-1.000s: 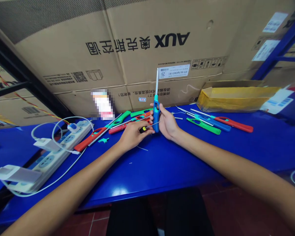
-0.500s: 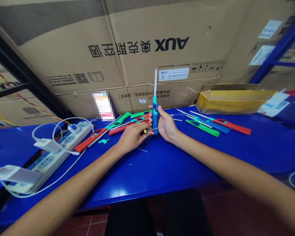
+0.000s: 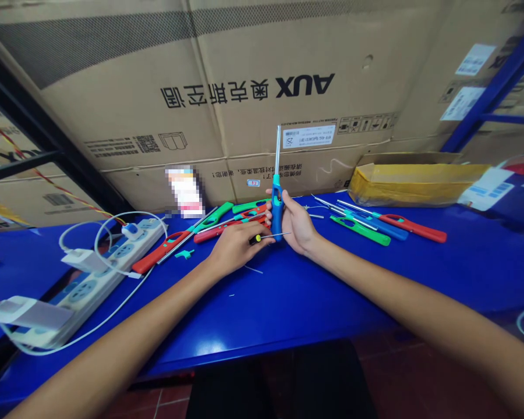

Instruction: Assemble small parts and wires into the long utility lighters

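Upright over the blue table, a blue stick lighter (image 3: 277, 216) with a long metal barrel and a turquoise collar is gripped by my right hand (image 3: 301, 227). Its fingers curl round the back of the body. My left hand (image 3: 233, 243) is closed on a small screwdriver (image 3: 255, 238) with a yellow and black end. The thin shaft points right, across the lower end of the lighter. Whether its tip touches the lighter, I cannot tell. Beside my left hand lie red stick lighters (image 3: 212, 234) and a green one (image 3: 218, 214).
Right of my hands lie green (image 3: 367, 231), blue (image 3: 393, 228) and red lighters (image 3: 419, 228). A yellow-taped box (image 3: 410, 185) stands behind them. At left is a power strip (image 3: 94, 282) with chargers and cables. A small turquoise part (image 3: 184, 255) lies near it. Cardboard (image 3: 244, 46) backs the table.
The view has tilted slightly. My right hand keeps the lighter upright, and the screwdriver in my left hand now lies a little more level across its lower end.
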`<state>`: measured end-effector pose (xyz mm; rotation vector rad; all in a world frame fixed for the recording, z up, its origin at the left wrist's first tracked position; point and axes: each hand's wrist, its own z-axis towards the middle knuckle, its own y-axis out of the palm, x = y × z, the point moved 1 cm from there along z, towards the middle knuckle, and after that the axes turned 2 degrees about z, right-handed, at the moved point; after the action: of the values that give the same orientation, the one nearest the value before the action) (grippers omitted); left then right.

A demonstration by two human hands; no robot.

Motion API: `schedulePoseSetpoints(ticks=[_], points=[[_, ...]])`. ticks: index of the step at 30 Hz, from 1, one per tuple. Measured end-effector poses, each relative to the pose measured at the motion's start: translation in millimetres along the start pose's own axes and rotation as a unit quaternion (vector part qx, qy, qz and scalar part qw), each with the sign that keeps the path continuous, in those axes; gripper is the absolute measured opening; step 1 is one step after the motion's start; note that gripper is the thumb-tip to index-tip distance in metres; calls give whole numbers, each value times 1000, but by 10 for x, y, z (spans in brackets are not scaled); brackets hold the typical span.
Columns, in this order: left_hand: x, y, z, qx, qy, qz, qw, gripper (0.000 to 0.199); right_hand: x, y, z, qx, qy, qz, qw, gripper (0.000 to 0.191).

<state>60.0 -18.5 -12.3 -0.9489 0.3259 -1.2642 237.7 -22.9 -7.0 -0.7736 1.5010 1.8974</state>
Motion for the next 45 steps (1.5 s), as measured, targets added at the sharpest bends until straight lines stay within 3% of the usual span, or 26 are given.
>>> schedulePoseSetpoints(ticks=[13,19,22,27,31,35,40,45], points=[[47,-78,37,-2,-20,13,1000,8,-9,12,3,11,-7,-6,1000,31],[-83,-47,15,-111,-45,50,992,12,-19,-49,24,8,-29,-40,999,31],[-128,-31,-2,-134,-42,52,989,12,-34,-72,34,3,-44,-54,998,29],[-132,-74,18,-86,-79,53,992,19,-62,-88,50,8,-48,-53,997,30],[-115,-151,42,-19,-151,28,988,18,-66,-101,64,13,-47,-55,997,31],[-137,-231,47,-18,-198,-59,978,13,-77,-131,85,15,-45,-64,997,34],[-113,-278,61,-86,-137,-72,984,20,-134,-206,134,30,-29,-76,996,49],[-8,-301,61,-54,-62,-12,997,28,-182,-270,178,70,-28,-94,993,52]])
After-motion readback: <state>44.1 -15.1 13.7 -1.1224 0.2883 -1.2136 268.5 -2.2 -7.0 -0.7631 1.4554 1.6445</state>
